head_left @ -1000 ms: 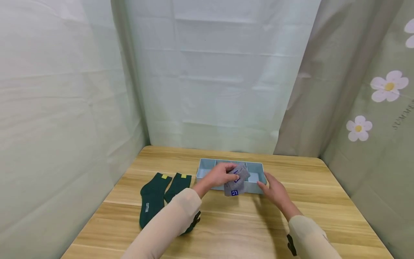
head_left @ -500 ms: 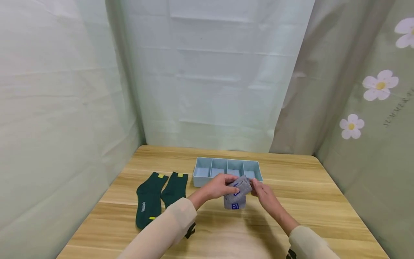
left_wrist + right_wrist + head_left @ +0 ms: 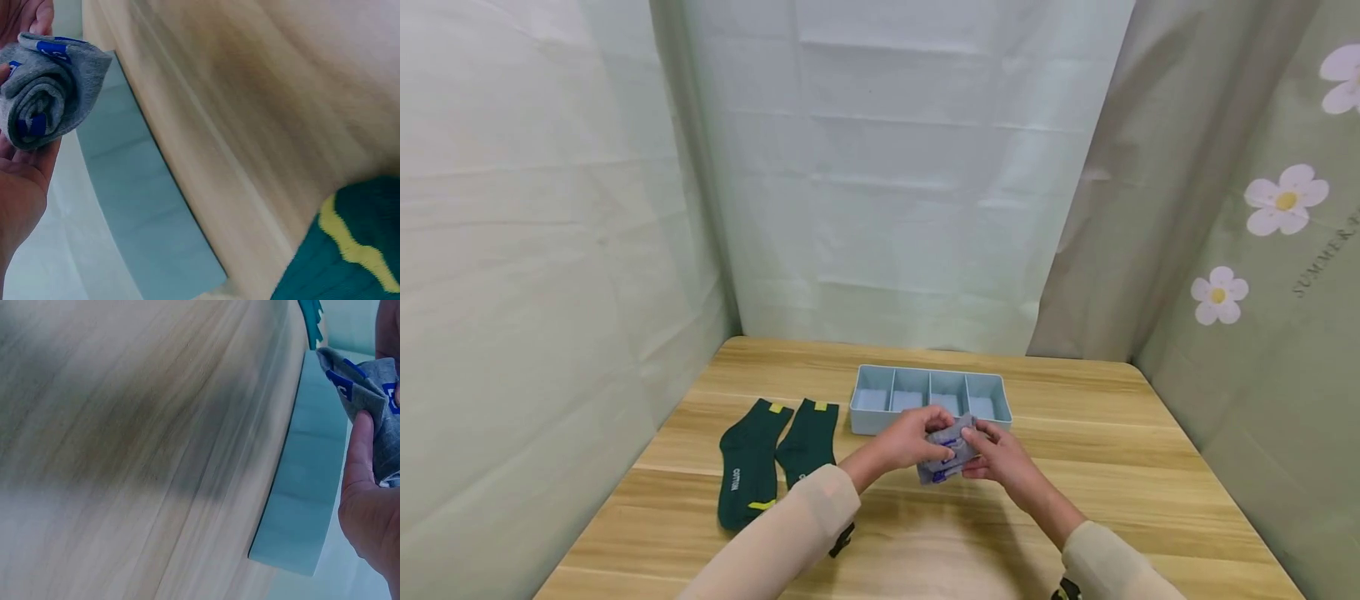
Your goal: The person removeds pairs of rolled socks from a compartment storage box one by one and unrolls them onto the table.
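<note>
Between both hands is a grey sock [image 3: 952, 447] with blue markings, held in front of the box. The left wrist view shows the grey sock [image 3: 50, 94] partly rolled, its end coiled in a spiral and a flap sticking out. My left hand [image 3: 912, 437] grips it from the left, thumb on its near face. From the right, my right hand [image 3: 1006, 460] holds it with thumb on top and fingers below. In the right wrist view a finger of the right hand [image 3: 369, 506] presses along the grey sock [image 3: 369, 406]. Its underside is hidden by the hands.
Behind the hands stands a light blue box [image 3: 868, 423] with several compartments in a row. Two dark green socks with yellow marks, a left one [image 3: 748, 467] and a right one [image 3: 808, 437], lie flat on the wooden table [image 3: 1120, 467]; the left sleeve partly covers them. Curtains surround the table.
My right hand has left the box's right end and come to the grey sock. The sock has moved nearer, off the box, and its hanging lower end is now rolled up smaller.
</note>
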Tool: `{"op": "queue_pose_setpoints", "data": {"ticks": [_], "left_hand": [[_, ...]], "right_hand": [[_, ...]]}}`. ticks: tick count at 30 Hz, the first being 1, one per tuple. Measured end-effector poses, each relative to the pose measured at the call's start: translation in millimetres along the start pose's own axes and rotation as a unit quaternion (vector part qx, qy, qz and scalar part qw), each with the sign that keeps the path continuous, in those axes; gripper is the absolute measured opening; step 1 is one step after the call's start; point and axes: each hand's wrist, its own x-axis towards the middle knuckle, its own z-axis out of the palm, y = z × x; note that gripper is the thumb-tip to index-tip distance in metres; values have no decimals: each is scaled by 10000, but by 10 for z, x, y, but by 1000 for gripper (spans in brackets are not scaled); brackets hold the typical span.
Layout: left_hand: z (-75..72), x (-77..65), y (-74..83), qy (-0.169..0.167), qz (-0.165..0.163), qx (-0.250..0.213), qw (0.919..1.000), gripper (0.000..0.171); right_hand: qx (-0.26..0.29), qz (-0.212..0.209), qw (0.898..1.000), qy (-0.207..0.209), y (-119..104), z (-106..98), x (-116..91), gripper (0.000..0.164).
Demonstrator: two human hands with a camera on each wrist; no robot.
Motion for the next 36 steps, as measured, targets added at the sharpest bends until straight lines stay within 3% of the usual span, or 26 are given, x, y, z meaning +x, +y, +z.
{"op": "queue_pose_setpoints", "data": {"ticks": [6,9,13,16,23,28,30,33,36], "left_hand": [[8,-108,-81,-91,142,-232,9996,38],[-2,-194,-149,-223,-137,-858,9960,45],[-3,-278,-240,-506,-900,-1964,9751,50],[7,-308,-286,-619,-1179,-2330,9633,46],[76,-368,-343,-643,-1275,-2182,9654,35],[150,-409,-377,-611,-1351,-1838,9717,27],[180,-422,-393,-542,-1369,-1522,9773,24],[220,-432,-417,-417,-1382,-1008,9844,20],[227,-431,-411,-217,-1231,-433,9912,19]], "right_hand": [[82,-44,9998,-184,31,-34,-29,61],[144,-17,9997,-202,57,-34,-41,62],[287,-62,9990,-342,87,-26,-61,59],[321,-142,9976,-602,107,-26,-79,53],[5,-158,9942,-1061,179,-45,-143,55],[-865,-408,9924,-779,250,-57,-203,54],[-1439,-684,9854,-592,288,-62,-220,54],[-2324,-1181,9649,-336,346,-66,-237,53],[-3348,-1825,9244,-89,393,-62,-249,52]]}}
